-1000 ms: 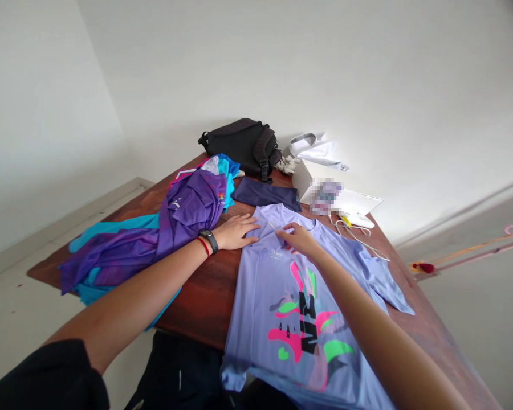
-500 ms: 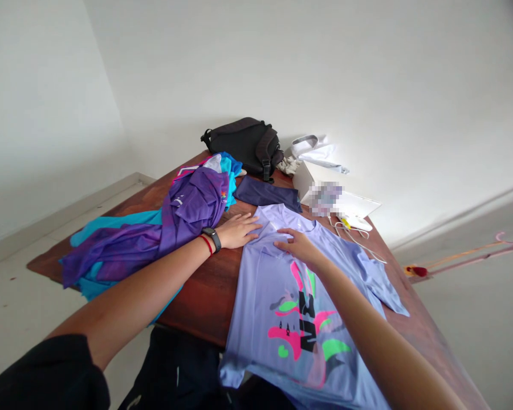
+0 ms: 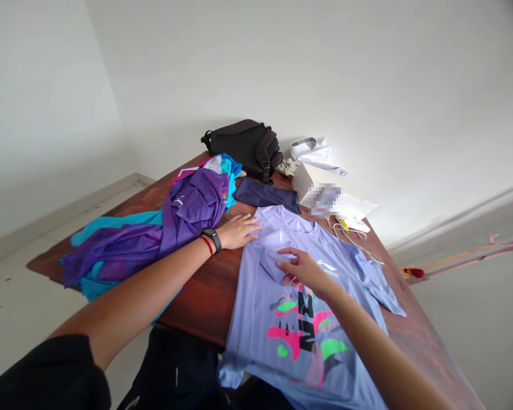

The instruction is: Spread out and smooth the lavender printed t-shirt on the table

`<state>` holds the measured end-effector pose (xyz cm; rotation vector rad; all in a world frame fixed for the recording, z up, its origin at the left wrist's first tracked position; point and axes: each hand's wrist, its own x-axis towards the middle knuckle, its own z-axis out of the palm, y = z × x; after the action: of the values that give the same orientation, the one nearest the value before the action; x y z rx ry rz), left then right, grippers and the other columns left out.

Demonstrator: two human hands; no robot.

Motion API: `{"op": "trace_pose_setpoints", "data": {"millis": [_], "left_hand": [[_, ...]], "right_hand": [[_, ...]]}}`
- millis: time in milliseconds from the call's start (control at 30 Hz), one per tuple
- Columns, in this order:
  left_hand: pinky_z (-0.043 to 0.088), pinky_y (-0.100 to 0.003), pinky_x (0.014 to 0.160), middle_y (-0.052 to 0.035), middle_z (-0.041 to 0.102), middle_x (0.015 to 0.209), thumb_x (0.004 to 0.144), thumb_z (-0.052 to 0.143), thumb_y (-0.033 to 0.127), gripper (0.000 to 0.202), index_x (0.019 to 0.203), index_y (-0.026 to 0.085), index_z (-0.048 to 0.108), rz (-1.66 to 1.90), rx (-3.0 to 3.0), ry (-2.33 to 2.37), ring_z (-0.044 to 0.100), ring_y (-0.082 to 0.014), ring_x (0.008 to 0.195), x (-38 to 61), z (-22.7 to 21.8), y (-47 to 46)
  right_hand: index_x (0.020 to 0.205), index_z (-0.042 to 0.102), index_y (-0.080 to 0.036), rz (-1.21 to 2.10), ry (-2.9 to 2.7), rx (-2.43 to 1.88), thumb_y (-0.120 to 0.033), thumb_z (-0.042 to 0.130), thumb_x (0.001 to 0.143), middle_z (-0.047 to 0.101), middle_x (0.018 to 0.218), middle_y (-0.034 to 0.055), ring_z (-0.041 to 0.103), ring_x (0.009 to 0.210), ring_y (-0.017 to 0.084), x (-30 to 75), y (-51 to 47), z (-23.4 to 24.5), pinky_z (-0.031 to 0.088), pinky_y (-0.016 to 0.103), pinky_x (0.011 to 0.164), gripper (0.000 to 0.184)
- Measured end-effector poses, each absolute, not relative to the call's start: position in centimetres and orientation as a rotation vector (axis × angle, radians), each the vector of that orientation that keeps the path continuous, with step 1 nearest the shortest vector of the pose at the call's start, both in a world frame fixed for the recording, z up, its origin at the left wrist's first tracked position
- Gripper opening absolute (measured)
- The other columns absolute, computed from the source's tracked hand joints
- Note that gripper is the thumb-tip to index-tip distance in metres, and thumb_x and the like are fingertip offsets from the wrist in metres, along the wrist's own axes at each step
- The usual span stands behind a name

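A lavender T-shirt (image 3: 256,319) lies spread on the table, with a pink, green and black print on its front and its collar pointing away from me. My left hand (image 3: 238,232) rests flat on the wood, fingertips at the shirt's left edge near the collar. A black wristband and a red string circle that wrist. My right hand (image 3: 302,269) lies on the shirt's chest, fingers spread, next to a raised fold of cloth. Its thumb is partly hidden, so any pinch on the fold is hard to see.
The reddish-brown wooden table (image 3: 196,307) holds a heap of purple and turquoise garments (image 3: 154,233), a folded navy cloth (image 3: 263,193), a black backpack (image 3: 241,145), a white box (image 3: 308,182), white cloth (image 3: 312,152) and a white mouse (image 3: 353,224) with its cable.
My right hand has slid down the shirt from the collar towards the print, and a fold has risen on the chest. The left hand stays almost still.
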<state>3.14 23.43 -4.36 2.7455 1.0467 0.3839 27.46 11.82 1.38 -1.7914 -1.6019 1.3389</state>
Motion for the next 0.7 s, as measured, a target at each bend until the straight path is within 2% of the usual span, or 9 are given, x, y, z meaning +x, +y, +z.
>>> {"op": "trace_pose_setpoints", "data": {"millis": [133, 200, 267, 333, 400, 500, 700], "left_hand": [[0.027, -0.051, 0.119, -0.0115, 0.038, 0.158, 0.103, 0.044, 0.042, 0.046, 0.143, 0.021, 0.055, 0.459, 2.714, 1.027, 0.032, -0.0307, 0.148, 3.2, -4.1, 23.3], [0.029, -0.047, 0.119, -0.0118, 0.044, 0.155, 0.103, 0.046, 0.04, 0.041, 0.134, 0.02, 0.062, 0.557, 2.693, 0.98, 0.036, -0.0295, 0.146, 3.3, -3.4, 23.1], [0.032, -0.042, 0.117, -0.0109, 0.055, 0.147, 0.1, 0.052, 0.039, 0.033, 0.118, 0.02, 0.072, 0.671, 2.67, 0.876, 0.044, -0.0272, 0.141, 3.4, -2.4, 22.7], [0.036, -0.037, 0.114, -0.0093, 0.066, 0.133, 0.097, 0.058, 0.04, 0.027, 0.099, 0.02, 0.077, 0.74, 2.639, 0.741, 0.054, -0.0253, 0.131, 3.6, -1.4, 22.2], [0.04, -0.034, 0.108, -0.008, 0.072, 0.121, 0.092, 0.065, 0.043, 0.026, 0.086, 0.021, 0.077, 0.741, 2.611, 0.627, 0.06, -0.0242, 0.121, 3.7, -0.8, 21.8], [0.043, -0.032, 0.102, -0.0067, 0.073, 0.116, 0.083, 0.075, 0.047, 0.026, 0.082, 0.021, 0.077, 0.676, 2.587, 0.564, 0.064, -0.0237, 0.112, 3.7, -0.8, 21.7], [0.044, -0.029, 0.097, -0.0064, 0.072, 0.116, 0.082, 0.078, 0.032, 0.013, 0.079, 0.02, 0.075, 0.619, 2.505, 0.614, 0.065, -0.0216, 0.107, 3.5, -2.0, 22.4]], "right_hand": [[0.108, 0.068, -0.022, 0.763, -1.963, -1.874, -0.05, 0.063, 0.087, 0.061, 0.067, -0.001, 0.064, 0.06, 0.018, 27.8, 11.0, 1.7, 0.046, 0.03, 0.059, 0.036], [0.104, 0.072, -0.025, 0.501, -2.119, -1.847, -0.055, 0.065, 0.086, 0.066, 0.081, 0.0031, 0.066, 0.073, 0.02, 27.5, 10.4, 2.0, 0.048, 0.034, 0.071, 0.037], [0.105, 0.074, -0.026, 0.392, -2.239, -1.763, -0.056, 0.069, 0.083, 0.065, 0.097, 0.0058, 0.066, 0.088, 0.023, 26.8, 9.8, 2.0, 0.049, 0.037, 0.081, 0.037], [0.103, 0.075, -0.026, 0.352, -2.299, -1.687, -0.053, 0.072, 0.082, 0.063, 0.104, 0.0068, 0.064, 0.097, 0.025, 26.2, 9.4, 1.6, 0.048, 0.038, 0.088, 0.034], [0.095, 0.075, -0.025, 0.331, -2.294, -1.661, -0.048, 0.072, 0.084, 0.062, 0.102, 0.0069, 0.063, 0.098, 0.025, 25.7, 9.3, 1.1, 0.048, 0.038, 0.089, 0.026], [0.083, 0.072, -0.022, 0.362, -2.239, -1.651, -0.039, 0.068, 0.088, 0.063, 0.097, 0.0062, 0.062, 0.092, 0.023, 25.4, 9.3, 0.6, 0.047, 0.036, 0.085, 0.018], [0.071, 0.061, -0.021, 0.725, -2.005, -1.698, -0.036, 0.058, 0.089, 0.063, 0.068, 0.0, 0.059, 0.067, 0.017, 25.3, 9.6, 0.5, 0.043, 0.03, 0.066, 0.024]]}}
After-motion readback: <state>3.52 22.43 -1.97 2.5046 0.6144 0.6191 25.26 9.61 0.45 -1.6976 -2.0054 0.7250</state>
